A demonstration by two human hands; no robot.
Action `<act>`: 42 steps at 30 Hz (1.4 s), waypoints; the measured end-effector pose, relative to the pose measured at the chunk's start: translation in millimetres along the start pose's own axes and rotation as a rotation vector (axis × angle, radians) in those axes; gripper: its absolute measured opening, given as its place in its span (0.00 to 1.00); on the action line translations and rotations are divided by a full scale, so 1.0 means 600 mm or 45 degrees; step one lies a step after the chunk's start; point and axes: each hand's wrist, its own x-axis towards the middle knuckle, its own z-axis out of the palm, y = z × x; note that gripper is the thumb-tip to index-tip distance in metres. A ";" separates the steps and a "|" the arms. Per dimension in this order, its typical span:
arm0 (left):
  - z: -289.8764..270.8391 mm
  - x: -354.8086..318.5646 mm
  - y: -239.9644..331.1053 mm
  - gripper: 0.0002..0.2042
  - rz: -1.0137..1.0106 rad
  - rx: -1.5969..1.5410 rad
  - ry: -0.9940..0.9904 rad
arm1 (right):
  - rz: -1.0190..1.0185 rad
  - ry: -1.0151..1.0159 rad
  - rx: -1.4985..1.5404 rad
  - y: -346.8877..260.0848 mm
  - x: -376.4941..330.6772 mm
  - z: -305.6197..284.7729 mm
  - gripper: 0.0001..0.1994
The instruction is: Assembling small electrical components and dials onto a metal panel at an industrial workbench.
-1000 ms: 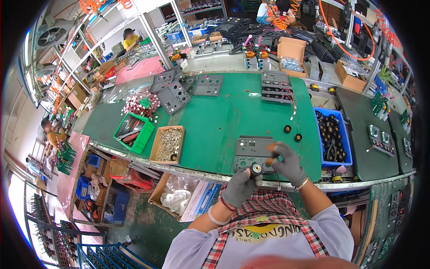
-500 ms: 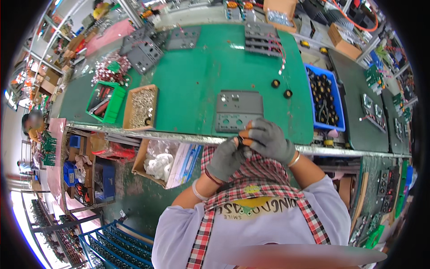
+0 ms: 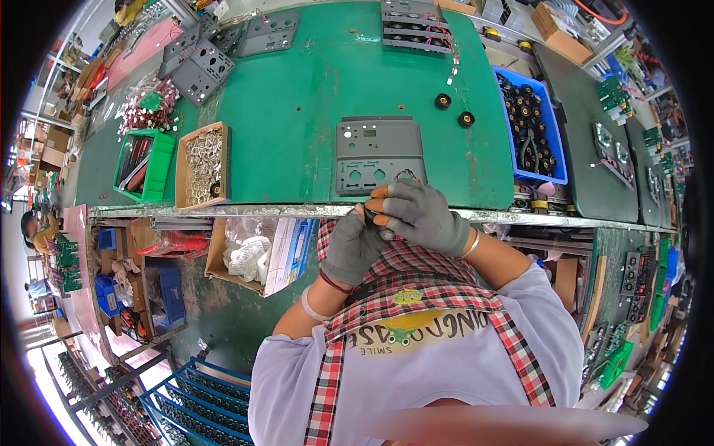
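Both my hands are in grey gloves with bare fingertips, held together at the table's front edge. My left hand pinches a small black part, mostly hidden by the fingers. The fingers of my right hand close on the same part from the other side. Thin red and black wires show just beyond the right fingers. Right behind my hands a grey metal panel with round and square cutouts lies flat on the green tabletop. Two black round parts with brass-coloured centres lie farther right.
A blue bin of black round parts with cables stands right. To the left are a cardboard tray of metal rings and a green bin of tools. Stacked panels and bundled wires lie far left; more panels at the back.
The view has shifted, so the table sits a little higher and left in the picture. My hands stay together on the small black part; wires now show behind the right fingers.
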 end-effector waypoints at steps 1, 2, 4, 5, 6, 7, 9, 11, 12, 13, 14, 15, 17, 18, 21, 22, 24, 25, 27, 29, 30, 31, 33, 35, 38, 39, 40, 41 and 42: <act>-0.004 0.000 0.001 0.19 0.003 -0.002 0.005 | -0.001 -0.004 0.004 -0.001 0.006 0.002 0.12; -0.006 0.001 0.004 0.19 0.027 -0.027 0.034 | -0.045 0.031 -0.005 -0.001 0.013 0.003 0.12; -0.013 0.000 0.006 0.19 0.056 -0.055 0.069 | -0.092 0.061 -0.009 0.012 0.018 0.009 0.11; -0.024 0.000 0.006 0.18 0.090 -0.024 0.102 | -0.058 0.210 -0.034 0.033 0.019 0.018 0.11; -0.035 -0.001 0.006 0.18 0.123 0.009 0.135 | -0.023 0.360 -0.058 0.054 0.025 0.022 0.11; -0.044 -0.005 0.010 0.18 0.125 0.011 0.138 | 0.142 0.234 0.041 0.075 0.044 0.017 0.11; -0.060 -0.025 0.016 0.17 -0.139 0.170 -0.006 | 0.470 0.059 0.329 0.123 0.085 0.016 0.12; -0.072 -0.036 0.007 0.17 -0.192 0.192 0.112 | 0.636 0.021 0.517 0.169 0.108 0.034 0.13; -0.086 -0.041 0.002 0.16 -0.254 0.159 0.210 | 0.491 -0.050 0.202 0.191 0.114 0.051 0.13; -0.103 -0.044 -0.002 0.16 -0.311 0.124 0.310 | 0.338 -0.121 -0.111 0.201 0.118 0.066 0.14; -0.121 -0.046 -0.010 0.13 -0.277 0.034 0.374 | 0.332 -0.120 -0.104 0.206 0.111 0.080 0.14; -0.125 -0.046 -0.010 0.13 -0.268 0.033 0.382 | 0.240 -0.201 -0.171 0.200 0.106 0.089 0.14; -0.133 -0.041 -0.011 0.12 -0.138 -0.062 0.393 | 0.150 -0.288 -0.229 0.187 0.086 0.105 0.15; -0.130 -0.040 -0.009 0.11 -0.108 -0.077 0.441 | 0.132 -0.276 -0.284 0.165 0.071 0.111 0.14; -0.134 -0.038 -0.010 0.10 -0.140 -0.221 0.450 | 0.141 -0.259 -0.253 0.107 0.038 0.114 0.13; -0.132 -0.040 -0.011 0.09 -0.171 -0.243 0.458 | 0.140 -0.240 -0.266 0.097 0.028 0.115 0.13; -0.137 -0.042 -0.015 0.10 -0.206 -0.310 0.422 | 0.160 -0.223 -0.274 0.088 0.016 0.116 0.13; -0.136 -0.042 -0.016 0.10 -0.225 -0.373 0.369 | 0.133 -0.145 -0.256 0.090 0.016 0.115 0.12; -0.136 -0.042 -0.016 0.11 -0.208 -0.274 0.279 | 0.118 -0.067 -0.239 0.090 0.018 0.112 0.12; -0.144 -0.038 -0.016 0.12 -0.176 -0.347 0.303 | 0.124 -0.059 -0.228 0.091 0.025 0.109 0.11; -0.147 -0.035 -0.018 0.12 -0.110 -0.277 0.172 | 0.125 -0.056 -0.230 0.095 0.024 0.112 0.11; -0.149 -0.035 -0.018 0.12 -0.109 -0.274 0.169 | 0.121 -0.027 -0.237 0.100 0.021 0.120 0.11; -0.137 -0.039 -0.013 0.16 -0.074 -0.073 0.122 | 0.104 0.009 -0.247 0.102 0.023 0.122 0.11; -0.088 -0.044 0.002 0.19 -0.090 -0.134 0.137 | 0.111 -0.065 -0.273 0.102 0.021 0.117 0.11; -0.087 -0.039 0.006 0.26 -0.068 -0.090 0.140 | 0.035 0.061 -0.157 0.098 0.022 0.117 0.10; -0.095 -0.039 0.001 0.30 -0.067 -0.007 0.148 | -0.004 0.078 -0.156 0.095 0.021 0.116 0.10; -0.096 -0.041 -0.002 0.30 -0.047 -0.024 0.190 | -0.129 -0.036 -0.057 0.092 0.018 0.114 0.09; -0.098 -0.040 -0.002 0.30 -0.013 -0.006 0.177 | -0.254 -0.153 0.036 0.088 0.016 0.110 0.08; -0.101 -0.035 -0.003 0.29 -0.015 -0.043 0.154 | -0.290 -0.140 0.027 0.079 0.017 0.104 0.08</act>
